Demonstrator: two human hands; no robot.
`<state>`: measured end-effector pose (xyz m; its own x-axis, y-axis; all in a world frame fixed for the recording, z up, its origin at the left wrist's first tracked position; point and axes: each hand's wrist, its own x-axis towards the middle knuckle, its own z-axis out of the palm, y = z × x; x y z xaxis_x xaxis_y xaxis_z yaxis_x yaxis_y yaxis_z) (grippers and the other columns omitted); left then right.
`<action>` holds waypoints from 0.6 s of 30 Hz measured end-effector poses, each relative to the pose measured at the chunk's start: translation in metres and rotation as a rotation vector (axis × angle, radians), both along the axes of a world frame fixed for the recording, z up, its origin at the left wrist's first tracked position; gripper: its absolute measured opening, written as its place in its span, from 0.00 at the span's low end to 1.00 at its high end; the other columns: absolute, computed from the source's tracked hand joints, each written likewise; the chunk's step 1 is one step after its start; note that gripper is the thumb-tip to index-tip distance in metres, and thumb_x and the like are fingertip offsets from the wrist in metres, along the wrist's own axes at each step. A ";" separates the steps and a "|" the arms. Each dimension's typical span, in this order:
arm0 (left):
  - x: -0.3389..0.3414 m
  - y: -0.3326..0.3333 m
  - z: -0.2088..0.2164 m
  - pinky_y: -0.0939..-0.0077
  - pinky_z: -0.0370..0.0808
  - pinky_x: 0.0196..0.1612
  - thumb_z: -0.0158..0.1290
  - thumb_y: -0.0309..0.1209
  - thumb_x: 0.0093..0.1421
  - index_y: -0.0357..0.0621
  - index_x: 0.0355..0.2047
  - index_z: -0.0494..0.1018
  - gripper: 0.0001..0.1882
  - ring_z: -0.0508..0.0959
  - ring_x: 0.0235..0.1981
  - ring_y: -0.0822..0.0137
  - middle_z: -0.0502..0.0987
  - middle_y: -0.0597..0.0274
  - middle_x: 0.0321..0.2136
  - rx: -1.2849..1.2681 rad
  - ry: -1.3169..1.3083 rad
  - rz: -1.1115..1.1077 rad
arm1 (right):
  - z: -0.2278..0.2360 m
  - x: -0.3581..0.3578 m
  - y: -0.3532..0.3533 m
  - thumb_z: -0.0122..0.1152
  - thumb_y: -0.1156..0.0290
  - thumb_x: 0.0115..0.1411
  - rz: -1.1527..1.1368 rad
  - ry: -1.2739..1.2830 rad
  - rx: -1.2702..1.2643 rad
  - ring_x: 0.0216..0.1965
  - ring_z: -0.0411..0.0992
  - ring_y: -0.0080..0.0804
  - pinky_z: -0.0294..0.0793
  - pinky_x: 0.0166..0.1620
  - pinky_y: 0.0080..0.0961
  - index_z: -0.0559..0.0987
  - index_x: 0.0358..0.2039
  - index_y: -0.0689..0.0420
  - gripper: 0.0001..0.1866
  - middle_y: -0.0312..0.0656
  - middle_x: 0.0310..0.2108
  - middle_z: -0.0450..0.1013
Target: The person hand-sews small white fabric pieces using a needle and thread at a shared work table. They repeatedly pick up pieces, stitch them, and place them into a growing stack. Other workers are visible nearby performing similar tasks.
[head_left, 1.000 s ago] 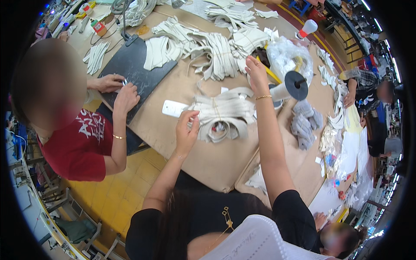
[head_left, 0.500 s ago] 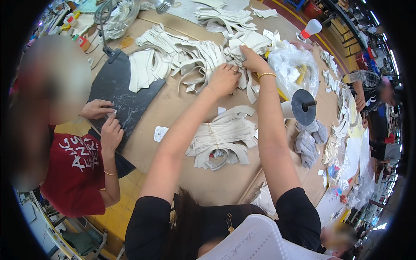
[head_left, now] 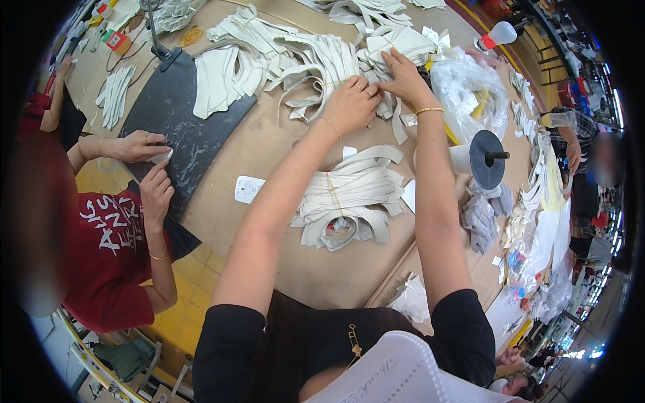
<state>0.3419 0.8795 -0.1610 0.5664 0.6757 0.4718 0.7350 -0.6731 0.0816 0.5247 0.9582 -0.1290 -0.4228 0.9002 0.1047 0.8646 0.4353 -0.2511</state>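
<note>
The left hand (head_left: 351, 104) and right hand (head_left: 402, 77) press side by side, fingers curled down, onto a heap of pale cut strips (head_left: 322, 60) at the far side of the brown surface (head_left: 269, 148) — neither visibly gripping. A banded bundle (head_left: 346, 198) lies nearer, between the forearms.

Both hands reach to the far side of the brown table (head_left: 269, 154). The left hand (head_left: 353, 104) and right hand (head_left: 403, 77) press on a pile of white cut strips (head_left: 316, 60). A banded bundle (head_left: 346, 201) lies nearer.
</note>
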 end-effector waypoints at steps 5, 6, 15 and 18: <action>0.001 0.001 -0.002 0.66 0.65 0.60 0.55 0.37 0.55 0.48 0.45 0.79 0.17 0.72 0.50 0.62 0.77 0.64 0.44 0.018 -0.005 -0.007 | 0.003 -0.010 -0.003 0.68 0.62 0.48 -0.065 -0.091 0.042 0.64 0.61 0.54 0.69 0.61 0.41 0.69 0.63 0.51 0.39 0.51 0.65 0.61; 0.001 0.002 -0.003 0.66 0.65 0.60 0.55 0.37 0.55 0.48 0.44 0.79 0.17 0.72 0.50 0.62 0.77 0.64 0.44 0.004 0.000 -0.007 | 0.003 -0.013 -0.004 0.67 0.62 0.49 -0.074 -0.115 0.068 0.62 0.63 0.55 0.70 0.60 0.42 0.69 0.62 0.51 0.38 0.52 0.65 0.61; 0.001 0.001 -0.003 0.66 0.64 0.60 0.55 0.36 0.54 0.49 0.41 0.78 0.14 0.73 0.50 0.63 0.76 0.62 0.46 -0.009 -0.012 -0.001 | -0.012 -0.021 -0.016 0.54 0.63 0.59 -0.186 0.025 0.315 0.57 0.71 0.45 0.76 0.52 0.40 0.73 0.58 0.48 0.25 0.45 0.57 0.71; 0.001 0.003 -0.001 0.66 0.65 0.57 0.57 0.37 0.52 0.50 0.39 0.78 0.14 0.74 0.49 0.62 0.76 0.62 0.47 -0.058 -0.052 -0.001 | -0.008 -0.012 -0.011 0.53 0.63 0.60 -0.231 0.205 0.182 0.48 0.75 0.46 0.76 0.48 0.39 0.73 0.59 0.49 0.25 0.50 0.50 0.75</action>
